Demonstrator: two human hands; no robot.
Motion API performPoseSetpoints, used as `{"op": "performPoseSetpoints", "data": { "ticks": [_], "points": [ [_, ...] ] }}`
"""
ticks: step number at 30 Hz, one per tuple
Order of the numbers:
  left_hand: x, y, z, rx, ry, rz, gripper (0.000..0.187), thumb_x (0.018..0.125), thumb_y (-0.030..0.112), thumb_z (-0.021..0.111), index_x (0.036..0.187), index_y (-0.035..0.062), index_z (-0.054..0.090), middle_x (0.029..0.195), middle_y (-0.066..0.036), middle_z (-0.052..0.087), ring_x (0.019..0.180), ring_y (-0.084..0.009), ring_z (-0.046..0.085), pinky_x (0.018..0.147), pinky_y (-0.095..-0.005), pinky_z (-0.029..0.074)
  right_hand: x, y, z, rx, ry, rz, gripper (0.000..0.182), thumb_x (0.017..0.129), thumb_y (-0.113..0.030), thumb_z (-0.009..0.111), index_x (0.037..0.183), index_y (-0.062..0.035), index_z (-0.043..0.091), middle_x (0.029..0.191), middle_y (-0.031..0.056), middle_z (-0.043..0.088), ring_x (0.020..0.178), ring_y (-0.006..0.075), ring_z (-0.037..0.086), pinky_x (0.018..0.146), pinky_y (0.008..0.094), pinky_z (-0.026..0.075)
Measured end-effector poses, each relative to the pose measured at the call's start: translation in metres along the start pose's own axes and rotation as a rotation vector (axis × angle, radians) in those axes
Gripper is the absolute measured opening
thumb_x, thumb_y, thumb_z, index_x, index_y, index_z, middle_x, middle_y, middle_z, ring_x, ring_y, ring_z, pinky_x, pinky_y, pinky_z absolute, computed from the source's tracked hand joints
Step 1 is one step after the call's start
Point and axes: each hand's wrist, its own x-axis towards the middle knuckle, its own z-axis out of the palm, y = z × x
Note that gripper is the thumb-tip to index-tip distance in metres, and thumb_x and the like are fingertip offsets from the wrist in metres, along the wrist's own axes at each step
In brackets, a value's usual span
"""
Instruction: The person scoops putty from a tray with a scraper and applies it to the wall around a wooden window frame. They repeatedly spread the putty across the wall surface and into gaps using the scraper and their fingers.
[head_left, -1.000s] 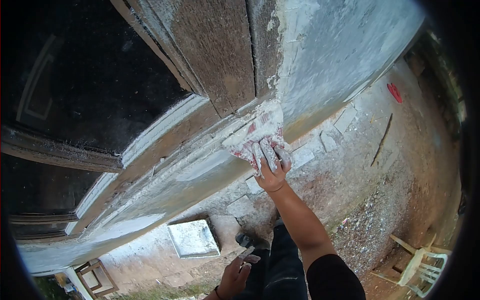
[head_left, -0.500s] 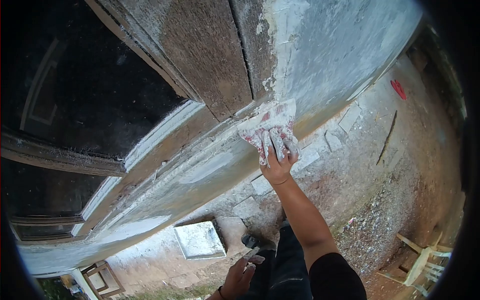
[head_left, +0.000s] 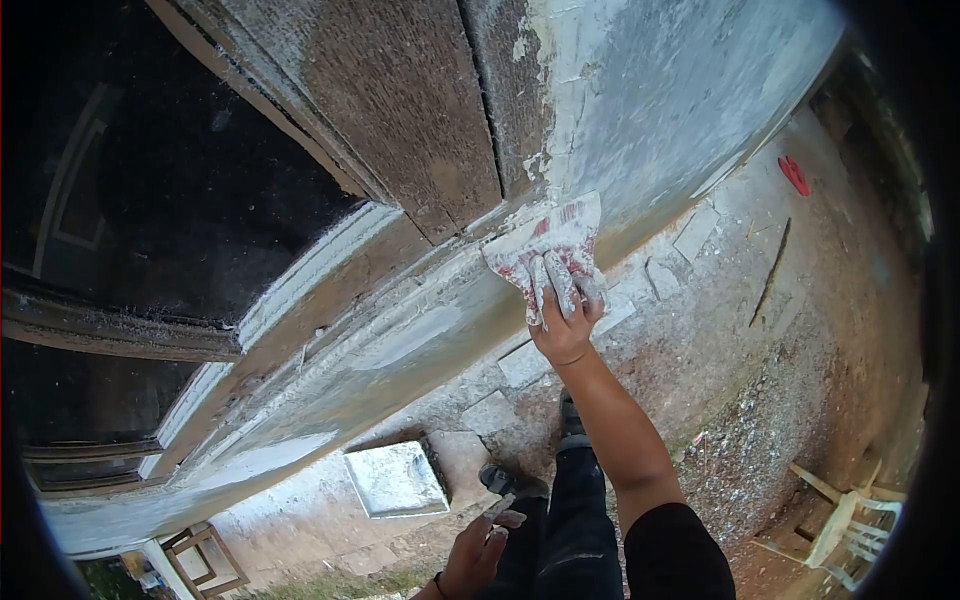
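Observation:
My right hand [head_left: 568, 315], its fingers coated in white paste, grips a wide flat scraper [head_left: 548, 240] smeared white over red. The scraper lies against the wall near the lower corner of the wooden window frame [head_left: 400, 110], at a ledge with rough white plaster [head_left: 440, 275]. Low in the view, my left hand [head_left: 478, 548] hangs near my legs with white on its fingertips; its fingers are apart and nothing is in them.
A white-coated square tray [head_left: 398, 480] rests on the ground beside my foot. Dark window panes fill the left. A pale chair [head_left: 845, 530] lies at lower right, a red object [head_left: 793, 176] and a stick [head_left: 771, 272] further up, a wooden frame [head_left: 205, 560] at lower left.
My right hand and the scraper have shifted slightly to the right along the wall. My legs show more, and the view has moved a little.

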Motion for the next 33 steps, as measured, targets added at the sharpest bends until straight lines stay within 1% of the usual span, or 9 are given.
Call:
{"op": "performPoseSetpoints", "data": {
  "ticks": [5,7,13,15,16,23,27,31,33],
  "points": [
    [-0.001,-0.002,0.001,-0.02,-0.009,-0.026,0.042,0.091,0.021,0.034,0.124,-0.0045,0.036,0.099,-0.015,0.058,0.095,-0.0238,0.055,0.089,-0.0343,0.038,-0.018,0.003,-0.015,0.037,-0.079,-0.005,0.027,0.078,-0.019,0.053,0.097,-0.0015,0.059,0.12,0.017,0.043,0.097,0.0381,0.046,0.084,0.0463,0.033],
    [0.0,-0.002,0.001,-0.013,-0.013,-0.029,0.041,0.091,0.021,0.033,0.124,-0.0047,0.036,0.099,-0.015,0.058,0.095,-0.0237,0.055,0.089,-0.0342,0.038,0.0,-0.002,-0.022,0.034,0.052,0.014,0.022,0.07,-0.015,0.058,0.084,0.0008,0.064,0.106,0.0182,0.054,0.088,0.0319,0.052,0.081,0.0423,0.04],
    [0.002,-0.002,0.001,0.004,-0.006,-0.018,0.041,0.091,0.019,0.032,0.123,-0.0053,0.036,0.1,-0.015,0.057,0.095,-0.0237,0.055,0.089,-0.0344,0.038,0.006,-0.008,-0.007,0.043,0.012,-0.025,0.025,0.077,-0.017,0.054,0.094,-0.0005,0.061,0.128,0.0181,0.035,0.099,0.038,0.044,0.084,0.0461,0.033],
    [0.003,0.0,0.0,0.009,-0.002,0.002,0.041,0.091,0.019,0.032,0.123,-0.0055,0.036,0.1,-0.015,0.057,0.095,-0.0242,0.055,0.089,-0.0345,0.038,0.0,-0.008,-0.007,0.066,-0.174,-0.024,0.024,0.077,-0.017,0.055,0.092,-0.0005,0.062,0.128,0.0176,0.035,0.1,0.0366,0.043,0.084,0.0468,0.034],
    [0.003,-0.001,-0.001,0.009,0.0,0.005,0.041,0.091,0.019,0.032,0.123,-0.0055,0.036,0.1,-0.015,0.057,0.095,-0.0242,0.055,0.089,-0.0345,0.038,0.003,-0.009,-0.009,0.079,-0.055,-0.014,0.025,0.077,-0.018,0.054,0.093,0.0002,0.061,0.124,0.0167,0.04,0.101,0.0358,0.043,0.084,0.0461,0.034],
    [0.002,-0.003,-0.003,-0.106,-0.007,0.011,0.042,0.09,0.019,0.032,0.123,-0.0072,0.036,0.102,-0.016,0.057,0.097,-0.024,0.054,0.091,-0.0351,0.036,0.016,-0.014,-0.036,0.078,-0.092,0.033,0.031,0.077,-0.021,0.05,0.096,0.0014,0.059,0.114,0.0158,0.049,0.098,0.0364,0.045,0.084,0.0465,0.033],
    [0.003,-0.002,-0.004,-0.104,-0.009,-0.004,0.043,0.09,0.02,0.033,0.122,-0.008,0.036,0.102,-0.016,0.056,0.098,-0.0234,0.053,0.091,-0.0351,0.035,0.042,-0.02,-0.029,0.067,-0.034,0.06,0.024,0.07,-0.014,0.055,0.085,0.0037,0.063,0.105,0.0163,0.055,0.088,0.0306,0.05,0.079,0.0418,0.039],
    [0.003,-0.003,-0.006,-0.146,0.008,-0.019,0.043,0.09,0.021,0.032,0.123,-0.0075,0.036,0.103,-0.015,0.056,0.098,-0.0224,0.052,0.09,-0.0344,0.036,0.017,-0.019,-0.036,0.107,-0.15,0.035,0.036,0.076,-0.024,0.05,0.096,0.0049,0.059,0.11,0.0178,0.048,0.097,0.0386,0.043,0.084,0.0469,0.033],
    [0.005,0.0,-0.008,-0.169,0.006,-0.017,0.043,0.09,0.021,0.032,0.123,-0.0064,0.036,0.104,-0.014,0.056,0.099,-0.0216,0.052,0.088,-0.0334,0.037,0.019,-0.028,-0.055,0.125,-0.168,0.076,0.032,0.074,-0.018,0.052,0.094,0.005,0.06,0.108,0.0181,0.05,0.094,0.0375,0.045,0.082,0.0461,0.035]
  ]
}}
